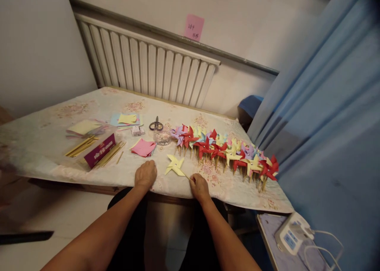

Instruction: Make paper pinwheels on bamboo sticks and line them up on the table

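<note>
Pinching the thin wooden stick of a pale yellow paper pinwheel, the right hand is keeping its grip clamped at the stick's near end, at the front edge of the bench with its floral cloth. That pinwheel is lying flat on the cloth between both hands. Just left of it, the left hand is resting knuckles-up on the bench edge, fingers curled together and holding nothing that shows. Beyond the hands, a stack of pink paper squares is sitting beside a small clear glass bowl, with a long row of red, yellow and purple paper pinwheels running off to the right. Further left, a maroon packet of bamboo sticks is lying on the cloth. Behind these, grey-handled scissors are lying near more coloured paper sheets, and a white ribbed radiator is standing against the wall.
</note>
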The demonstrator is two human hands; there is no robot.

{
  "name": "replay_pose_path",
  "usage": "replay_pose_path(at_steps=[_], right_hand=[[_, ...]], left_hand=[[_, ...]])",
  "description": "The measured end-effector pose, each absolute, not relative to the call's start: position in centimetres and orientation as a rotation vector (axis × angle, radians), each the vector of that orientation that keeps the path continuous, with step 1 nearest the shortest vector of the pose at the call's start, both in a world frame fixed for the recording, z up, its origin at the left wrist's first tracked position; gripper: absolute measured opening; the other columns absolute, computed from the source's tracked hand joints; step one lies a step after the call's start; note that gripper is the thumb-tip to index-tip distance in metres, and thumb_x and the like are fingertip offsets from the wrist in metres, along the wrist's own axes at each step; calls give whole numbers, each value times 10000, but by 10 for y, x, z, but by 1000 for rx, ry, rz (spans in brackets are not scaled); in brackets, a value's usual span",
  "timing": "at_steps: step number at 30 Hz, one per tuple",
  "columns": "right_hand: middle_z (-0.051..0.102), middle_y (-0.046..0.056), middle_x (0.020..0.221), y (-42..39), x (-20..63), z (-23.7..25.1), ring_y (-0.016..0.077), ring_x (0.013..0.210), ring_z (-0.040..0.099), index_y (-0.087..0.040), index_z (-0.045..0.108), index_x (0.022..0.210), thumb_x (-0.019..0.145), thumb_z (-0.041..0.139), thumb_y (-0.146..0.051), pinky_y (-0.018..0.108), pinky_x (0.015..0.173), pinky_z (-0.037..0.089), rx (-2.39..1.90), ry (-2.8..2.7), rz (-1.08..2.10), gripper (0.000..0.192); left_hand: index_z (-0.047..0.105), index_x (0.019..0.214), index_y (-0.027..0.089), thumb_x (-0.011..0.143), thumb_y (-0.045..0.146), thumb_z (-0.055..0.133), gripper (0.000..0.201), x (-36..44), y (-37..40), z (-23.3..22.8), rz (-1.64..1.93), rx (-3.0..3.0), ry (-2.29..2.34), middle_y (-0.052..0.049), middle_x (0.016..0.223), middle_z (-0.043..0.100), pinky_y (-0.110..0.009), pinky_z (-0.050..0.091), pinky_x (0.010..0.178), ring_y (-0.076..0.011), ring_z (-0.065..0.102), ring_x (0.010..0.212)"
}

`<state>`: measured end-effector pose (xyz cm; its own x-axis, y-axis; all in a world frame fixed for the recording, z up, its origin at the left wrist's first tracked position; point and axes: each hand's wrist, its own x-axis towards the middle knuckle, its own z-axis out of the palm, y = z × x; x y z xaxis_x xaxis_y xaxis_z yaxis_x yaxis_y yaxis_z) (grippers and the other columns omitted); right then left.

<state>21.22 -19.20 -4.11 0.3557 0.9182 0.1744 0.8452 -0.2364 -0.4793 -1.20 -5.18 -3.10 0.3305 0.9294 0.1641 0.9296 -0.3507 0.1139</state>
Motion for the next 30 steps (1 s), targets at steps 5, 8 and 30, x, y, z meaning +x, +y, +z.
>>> replay_pose_path(at_steps=[5,8,30], right_hand=[[687,41,906,-194,216,-44,159,830,619,-184,648,892,831,518,-90,229,766,429,-2032,-1519,215,171],[692,55,928,-194,218,-48,176,871,629,-184,665,917,819,526,-89,248,806,446,-1939,-1499,232,195],[655,17,803,-188,212,-53,150,750,583,-194,669,776,804,554,-66,236,692,386,-1894,-1345,229,175]], left_hand=[[612,997,141,986,261,309,326,-13,-51,-32,-325,-2549,-1754,-138,979,658,-367,436,775,-274,639,933],[612,995,138,986,259,306,330,-13,-51,-32,-313,-2554,-1743,-138,975,658,-367,437,780,-272,638,936],[631,1000,133,974,273,290,369,-9,-49,-30,-271,-2526,-1770,-144,983,667,-376,438,751,-286,646,919]])
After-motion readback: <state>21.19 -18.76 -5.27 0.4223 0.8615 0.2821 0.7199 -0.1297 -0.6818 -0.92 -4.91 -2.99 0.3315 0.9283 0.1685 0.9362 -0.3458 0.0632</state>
